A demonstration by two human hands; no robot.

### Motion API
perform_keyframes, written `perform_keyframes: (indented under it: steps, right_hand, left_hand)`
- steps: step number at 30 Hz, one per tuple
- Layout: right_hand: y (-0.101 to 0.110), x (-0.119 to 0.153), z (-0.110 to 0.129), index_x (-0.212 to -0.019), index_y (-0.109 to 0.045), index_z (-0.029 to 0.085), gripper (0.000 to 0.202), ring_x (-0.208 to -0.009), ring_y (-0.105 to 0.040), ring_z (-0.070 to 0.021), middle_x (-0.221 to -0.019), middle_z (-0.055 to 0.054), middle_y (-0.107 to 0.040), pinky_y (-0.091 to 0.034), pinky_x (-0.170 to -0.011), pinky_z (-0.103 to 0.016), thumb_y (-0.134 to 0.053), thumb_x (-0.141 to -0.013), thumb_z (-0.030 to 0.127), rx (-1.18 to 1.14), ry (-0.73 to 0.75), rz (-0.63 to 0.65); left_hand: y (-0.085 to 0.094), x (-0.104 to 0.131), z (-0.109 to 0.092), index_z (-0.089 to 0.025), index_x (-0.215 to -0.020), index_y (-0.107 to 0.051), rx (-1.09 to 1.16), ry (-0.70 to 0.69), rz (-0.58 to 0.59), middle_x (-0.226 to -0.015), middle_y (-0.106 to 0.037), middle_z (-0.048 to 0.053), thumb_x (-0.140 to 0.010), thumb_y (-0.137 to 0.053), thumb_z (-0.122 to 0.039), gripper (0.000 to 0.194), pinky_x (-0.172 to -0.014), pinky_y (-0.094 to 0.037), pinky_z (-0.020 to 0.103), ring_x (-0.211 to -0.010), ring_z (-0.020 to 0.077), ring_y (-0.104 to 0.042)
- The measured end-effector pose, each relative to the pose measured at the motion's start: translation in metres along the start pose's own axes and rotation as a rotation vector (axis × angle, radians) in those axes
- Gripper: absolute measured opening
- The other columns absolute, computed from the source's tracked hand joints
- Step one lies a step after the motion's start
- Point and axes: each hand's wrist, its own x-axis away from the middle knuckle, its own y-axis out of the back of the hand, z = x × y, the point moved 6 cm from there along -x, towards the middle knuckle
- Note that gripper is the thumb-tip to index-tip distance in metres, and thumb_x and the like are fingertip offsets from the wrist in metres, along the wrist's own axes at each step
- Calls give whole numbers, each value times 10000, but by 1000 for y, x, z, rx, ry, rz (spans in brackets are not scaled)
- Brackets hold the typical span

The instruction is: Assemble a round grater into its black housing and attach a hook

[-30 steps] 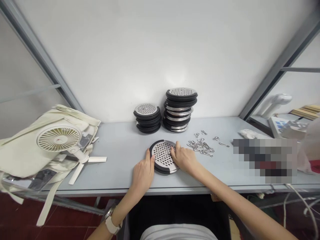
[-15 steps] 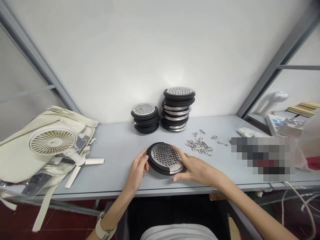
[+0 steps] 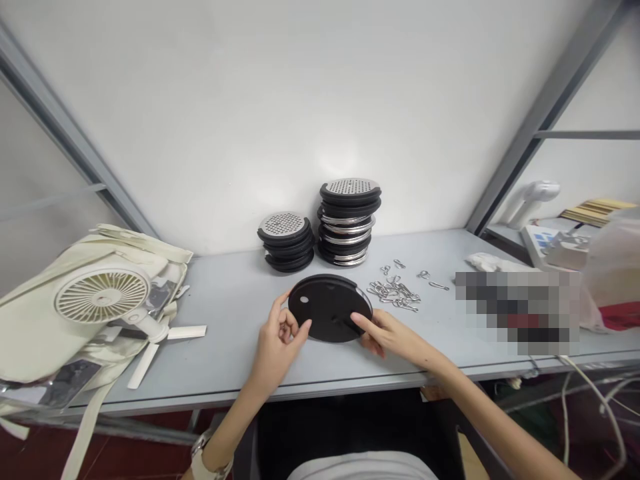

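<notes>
A round black disc (image 3: pixel 327 310) with a dark, smooth face and a small light spot near its left edge is held above the grey table's front part. My right hand (image 3: pixel 387 333) grips its right edge, thumb on top and fingers beneath. At the left edge, my left hand (image 3: pixel 283 333) has thumb and forefinger apart, touching or very near the rim. Behind the disc stand a shorter stack (image 3: pixel 286 243) and a taller stack (image 3: pixel 349 223) of black-rimmed discs with perforated metal tops. Metal clips (image 3: pixel 395 293) lie loose to the right.
A white fan (image 3: pixel 103 293) rests on a cream bag (image 3: pixel 40 300) at the left. A white cloth (image 3: pixel 493 263), a blurred patch and a clear plastic bag (image 3: pixel 613 273) are at the right. A wall rises behind.
The disc has been turned over, from its perforated metal face to a smooth black one. My left thumb has come away from the edge, and the view has shifted slightly.
</notes>
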Motion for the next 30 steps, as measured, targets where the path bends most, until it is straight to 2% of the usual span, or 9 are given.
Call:
perform_keyframes:
  steps: [2, 5, 12, 17, 19, 22, 25, 28, 30]
  right_hand:
    - [0, -5, -6, -516, -430, 197, 603, -361, -448, -101, -401, 29, -444, -406, -483, -245, -340, -900, 653, -73, -37, -84]
    - [-1, -10, -11, -605, -433, 202, 555, -346, -426, -87, -425, 49, -465, -382, -451, -227, -350, -886, 672, -188, -69, -123]
    - [2, -6, -15, -496, -489, 168, 664, -328, -437, -73, -388, 12, -494, -383, -456, -222, -336, -874, 692, -185, -171, -31]
    - [0, 6, -22, -580, -590, 136, 637, -288, -424, -72, -402, 11, -521, -341, -392, -214, -393, -862, 672, -171, -194, 95]
    - [2, 8, -22, -587, -584, 141, 641, -288, -433, -78, -414, 9, -526, -332, -377, -212, -365, -871, 672, -193, -170, 82]
    - [20, 8, -21, -611, -550, 167, 607, -305, -455, -96, -431, 13, -526, -362, -398, -231, -311, -906, 641, -160, -107, -115]
    - [58, 15, -19, -734, -548, 199, 470, -397, -510, -127, -490, 27, -536, -431, -522, -270, -311, -951, 543, 57, 10, -487]
    - [93, 27, -28, -796, -530, 217, 318, -522, -536, -169, -582, 5, -552, -427, -607, -309, -379, -945, 454, 387, 79, -811]
    - [110, 32, -42, -840, -538, 211, 256, -649, -568, -197, -727, -42, -591, -442, -674, -332, -415, -926, 418, 491, 134, -920]
  left_hand:
    - [-2, -3, 9, -219, -1340, -402, -119, -28, -15, -623, -386, -83, -816, -617, -349, 582, -613, -370, 191, -560, 71, -378]
    - [-7, -4, 18, -219, -1239, -518, -206, -12, 39, -620, -368, -76, -834, -583, -357, 432, -606, -374, 194, -556, 74, -379]
    - [-22, 1, 11, -241, -1160, -545, -364, -104, 154, -699, -453, -61, -835, -572, -339, 340, -602, -380, 210, -555, 78, -389]
    - [-20, 1, 12, -239, -1076, -570, -388, -112, 182, -752, -497, -45, -831, -583, -309, 256, -599, -378, 214, -586, 86, -405]
    - [-19, 0, 13, -239, -1060, -573, -385, -113, 187, -758, -502, -43, -837, -577, -306, 232, -596, -378, 215, -585, 87, -403]
    - [-19, 1, 11, -244, -1048, -576, -395, -130, 196, -777, -511, -37, -859, -546, -307, 202, -610, -391, 220, -596, 90, -412]
    - [-19, 2, 8, -252, -1060, -571, -425, -150, 205, -813, -521, -28, -842, -569, -314, 227, -627, -412, 229, -624, 99, -439]
    - [-21, 6, 3, -250, -1100, -556, -483, -210, 214, -901, -531, -3, -744, -682, -337, 388, -708, -456, 258, -764, 134, -521]
    - [-23, 10, -1, -241, -1151, -534, -537, -280, 225, -986, -524, 28, -679, -742, -369, 531, -783, -477, 294, -896, 177, -546]
